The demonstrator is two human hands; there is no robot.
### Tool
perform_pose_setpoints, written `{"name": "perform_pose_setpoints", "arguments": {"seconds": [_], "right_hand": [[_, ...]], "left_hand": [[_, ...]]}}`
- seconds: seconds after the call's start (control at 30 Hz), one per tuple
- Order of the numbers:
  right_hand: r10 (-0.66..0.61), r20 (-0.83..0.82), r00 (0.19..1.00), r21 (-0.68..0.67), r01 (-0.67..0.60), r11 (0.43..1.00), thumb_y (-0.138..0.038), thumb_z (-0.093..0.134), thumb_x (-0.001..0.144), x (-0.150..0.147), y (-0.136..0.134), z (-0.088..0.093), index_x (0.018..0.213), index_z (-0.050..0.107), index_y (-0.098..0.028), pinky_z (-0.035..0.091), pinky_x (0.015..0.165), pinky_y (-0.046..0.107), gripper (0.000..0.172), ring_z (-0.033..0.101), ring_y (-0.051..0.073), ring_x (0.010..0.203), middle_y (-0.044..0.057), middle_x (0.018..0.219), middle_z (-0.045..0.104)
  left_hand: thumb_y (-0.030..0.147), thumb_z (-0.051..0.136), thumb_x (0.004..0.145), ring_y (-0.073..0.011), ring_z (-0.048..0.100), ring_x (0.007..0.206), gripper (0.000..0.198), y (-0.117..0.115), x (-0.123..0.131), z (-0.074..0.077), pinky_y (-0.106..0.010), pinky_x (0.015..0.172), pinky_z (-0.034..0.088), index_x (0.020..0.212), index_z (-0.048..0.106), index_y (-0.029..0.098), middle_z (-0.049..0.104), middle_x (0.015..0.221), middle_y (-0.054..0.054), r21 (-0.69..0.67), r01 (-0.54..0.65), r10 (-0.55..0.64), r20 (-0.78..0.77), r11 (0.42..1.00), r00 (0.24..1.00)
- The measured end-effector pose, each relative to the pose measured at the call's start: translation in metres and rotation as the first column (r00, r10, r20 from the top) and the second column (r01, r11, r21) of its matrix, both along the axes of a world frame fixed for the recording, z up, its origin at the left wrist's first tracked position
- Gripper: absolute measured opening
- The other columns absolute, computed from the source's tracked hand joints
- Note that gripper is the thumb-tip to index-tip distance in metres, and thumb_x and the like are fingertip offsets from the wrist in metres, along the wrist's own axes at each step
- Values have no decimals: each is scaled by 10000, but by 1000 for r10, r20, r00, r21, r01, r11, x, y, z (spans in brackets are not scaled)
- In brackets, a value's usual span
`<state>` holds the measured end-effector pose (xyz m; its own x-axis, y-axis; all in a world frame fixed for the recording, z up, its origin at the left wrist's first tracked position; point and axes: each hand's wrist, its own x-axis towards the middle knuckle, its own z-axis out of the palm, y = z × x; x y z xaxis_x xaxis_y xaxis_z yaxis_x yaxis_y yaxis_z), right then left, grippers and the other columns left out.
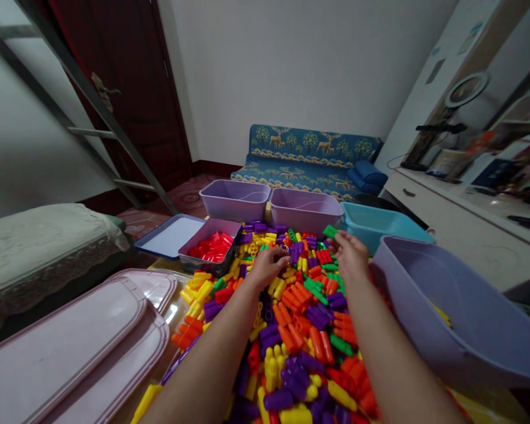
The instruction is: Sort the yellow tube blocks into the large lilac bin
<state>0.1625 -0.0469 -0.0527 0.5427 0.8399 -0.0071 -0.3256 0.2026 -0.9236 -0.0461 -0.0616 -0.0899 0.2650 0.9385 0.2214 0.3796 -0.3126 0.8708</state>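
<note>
A heap of small plastic pieces (300,330) in red, orange, yellow, green and purple covers the surface in front of me. My left hand (267,265) rests on the heap with fingers curled down into the pieces; what it grips is hidden. My right hand (351,256) lies further right on the heap, fingers bent around a green piece (330,231) at its fingertips. A small purple bin (189,250) holding red pieces (212,246) sits left of the hands.
Two purple bins (234,200) (304,209) and a blue bin (380,227) stand behind the heap. A large purple tub (459,312) is tilted at the right. Pink lids (70,347) lie at the left, a blue-rimmed lid (170,235) beyond them. A sofa (309,159) is behind.
</note>
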Motion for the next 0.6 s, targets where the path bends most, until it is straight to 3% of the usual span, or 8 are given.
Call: {"name": "perform_pose_setpoints", "arguments": {"seconds": [0.07,0.17,0.3,0.43,0.53,0.6], "right_hand": [[-110,-138,984,-15,109,994,-106,657,664,15,13,12,787,528,-184,460,493,148,194,611,69,515,-73,577,603],[-155,-186,970,-45,149,988,-80,592,722,27,24,20,761,469,-195,463,500,136,173,585,44,487,-95,570,575],[-118,-190,975,-74,105,992,-68,554,738,23,20,10,791,487,-205,455,483,136,162,580,44,474,-93,587,588],[-19,-169,985,-126,-3,992,-47,566,722,13,14,4,827,555,-206,467,468,148,191,592,63,473,-74,576,604],[-31,-170,985,-128,9,992,-20,556,733,15,20,20,829,560,-191,481,475,149,197,580,57,464,-71,573,596],[-96,-206,974,-60,85,995,1,523,758,19,26,36,851,539,-187,490,496,140,210,584,47,487,-74,595,594]], "left_hand": [[252,579,834,-166,644,764,214,0,0,1,-250,685,478,951,705,124,726,864,-56,-3,-1,1,-11,1000,1000],[248,598,827,-181,646,839,269,0,0,1,-276,757,498,1049,687,126,715,968,-80,37,-34,35,0,999,999],[228,583,837,-210,598,1067,407,3,0,-1,-298,881,495,1230,597,126,595,1253,-138,137,-79,69,75,987,995],[237,584,835,-203,611,1035,392,5,-2,-5,-323,906,498,1217,607,147,584,1255,-139,150,-65,56,64,987,996],[227,595,827,-185,630,952,354,6,-1,-7,-342,894,507,1172,633,156,604,1218,-127,153,-60,55,40,986,998],[224,602,823,-187,630,955,346,6,-1,-8,-348,900,505,1159,640,153,611,1204,-126,163,-65,62,26,984,998]]}}
